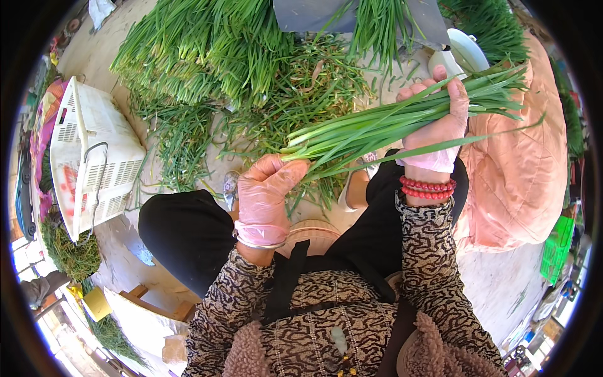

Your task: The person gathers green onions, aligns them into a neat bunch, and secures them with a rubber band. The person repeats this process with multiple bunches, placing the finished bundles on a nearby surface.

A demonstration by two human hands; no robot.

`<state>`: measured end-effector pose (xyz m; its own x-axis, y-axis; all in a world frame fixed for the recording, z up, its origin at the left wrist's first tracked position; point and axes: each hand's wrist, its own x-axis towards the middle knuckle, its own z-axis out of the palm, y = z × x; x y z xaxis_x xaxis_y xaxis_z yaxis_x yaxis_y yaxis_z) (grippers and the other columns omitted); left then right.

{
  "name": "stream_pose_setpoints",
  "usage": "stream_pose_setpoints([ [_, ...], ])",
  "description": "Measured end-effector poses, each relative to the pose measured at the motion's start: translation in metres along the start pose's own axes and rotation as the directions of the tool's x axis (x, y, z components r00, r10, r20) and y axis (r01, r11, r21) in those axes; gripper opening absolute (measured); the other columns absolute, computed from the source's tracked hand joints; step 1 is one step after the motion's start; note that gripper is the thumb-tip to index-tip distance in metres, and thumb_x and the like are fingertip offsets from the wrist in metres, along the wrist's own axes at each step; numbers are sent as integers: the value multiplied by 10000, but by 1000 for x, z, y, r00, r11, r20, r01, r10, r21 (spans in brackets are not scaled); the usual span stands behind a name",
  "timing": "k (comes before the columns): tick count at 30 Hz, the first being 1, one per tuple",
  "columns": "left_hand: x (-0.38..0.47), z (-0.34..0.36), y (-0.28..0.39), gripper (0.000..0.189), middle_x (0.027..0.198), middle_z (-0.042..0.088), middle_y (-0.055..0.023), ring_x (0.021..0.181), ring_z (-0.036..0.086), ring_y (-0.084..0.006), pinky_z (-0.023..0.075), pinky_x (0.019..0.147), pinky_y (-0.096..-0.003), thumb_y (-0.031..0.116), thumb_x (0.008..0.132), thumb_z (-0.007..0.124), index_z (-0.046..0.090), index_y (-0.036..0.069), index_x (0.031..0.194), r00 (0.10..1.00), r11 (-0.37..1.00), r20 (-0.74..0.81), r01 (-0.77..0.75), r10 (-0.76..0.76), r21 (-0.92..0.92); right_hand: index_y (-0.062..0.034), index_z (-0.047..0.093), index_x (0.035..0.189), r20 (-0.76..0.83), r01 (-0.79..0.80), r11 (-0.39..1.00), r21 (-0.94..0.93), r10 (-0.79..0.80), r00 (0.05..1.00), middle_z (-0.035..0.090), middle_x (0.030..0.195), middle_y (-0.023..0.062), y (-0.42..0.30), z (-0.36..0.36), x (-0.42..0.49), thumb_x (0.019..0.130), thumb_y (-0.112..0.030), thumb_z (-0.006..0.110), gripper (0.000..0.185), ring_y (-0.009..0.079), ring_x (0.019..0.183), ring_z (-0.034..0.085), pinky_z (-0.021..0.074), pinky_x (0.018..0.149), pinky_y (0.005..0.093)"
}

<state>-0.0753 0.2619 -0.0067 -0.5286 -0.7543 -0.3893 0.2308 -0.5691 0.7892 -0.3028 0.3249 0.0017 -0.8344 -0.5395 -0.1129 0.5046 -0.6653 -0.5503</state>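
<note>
Across the space before me lies a bunch of green garlic chives (372, 127), its pale stem ends to the left and leaf tips to the right. My right hand (440, 113), in a thin clear glove with red bead bracelets at the wrist, is closed around the leafy part. At the stem ends, my left hand (273, 188), gloved too, pinches the lower stalks between thumb and fingers. One long leaf hangs apart from the bunch below. Beyond my hands, loose trimmed leaves (306, 89) lie scattered on the floor.
A large pile of chives (207, 47) lies at the upper left, and more rest on a grey board (311, 16). White bowls (466, 49) stand beside a pink quilted cloth (513, 188) at right. A white plastic crate (113, 155) stands at left.
</note>
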Motion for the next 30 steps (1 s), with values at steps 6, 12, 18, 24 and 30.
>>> stream_pose_setpoints([
  [6, -1, -13, 17, 66, 754, 606, -65, 682, 541, -159, 446, 700, -275, 3, 763, 674, 634, 28, 809, 996, 996, 15, -87, 87, 26, -88, 568, 946, 25, -8, 999, 54, 7, 1000, 498, 725, -10, -11, -3, 3, 800, -246, 691, 248, 157, 663, 506, 462, 671, 338],
  [12, 12, -85, 74, 220, 703, 515, -21, 667, 461, -145, 401, 644, -283, 206, 928, 582, 539, 70, 762, 939, 940, -134, -330, 317, -86, -71, 503, 1098, 269, -139, 938, 317, 52, 962, 424, 727, -42, -29, 2, 4, 862, -290, 621, 343, 100, 651, 423, 398, 686, 311],
  [18, 13, -62, 56, 337, 800, 628, -33, 742, 568, -117, 455, 773, -234, -43, 813, 611, 599, 34, 1140, 919, 779, -63, -293, 390, 554, -64, 476, 1158, 582, -295, 871, 392, 14, 813, 423, 750, -58, -40, 5, 3, 871, -253, 633, 378, 82, 687, 430, 380, 735, 284],
  [24, -7, -34, 48, 61, 781, 624, -15, 693, 561, -90, 460, 608, -251, 9, 817, 663, 654, 26, 876, 953, 687, 77, -265, 292, 676, -84, 469, 1177, 649, -314, 863, 395, -21, 760, 437, 750, -76, -43, 6, 7, 853, -238, 663, 408, 54, 664, 449, 383, 721, 261],
  [30, -18, 9, 61, 235, 810, 645, -51, 688, 591, -207, 466, 599, -310, -15, 699, 705, 669, 53, 920, 586, 132, 694, -795, 418, 592, -83, 470, 1223, 683, -338, 873, 352, 7, 730, 441, 755, -70, -40, 8, 6, 860, -250, 657, 441, 58, 673, 453, 384, 713, 266],
])
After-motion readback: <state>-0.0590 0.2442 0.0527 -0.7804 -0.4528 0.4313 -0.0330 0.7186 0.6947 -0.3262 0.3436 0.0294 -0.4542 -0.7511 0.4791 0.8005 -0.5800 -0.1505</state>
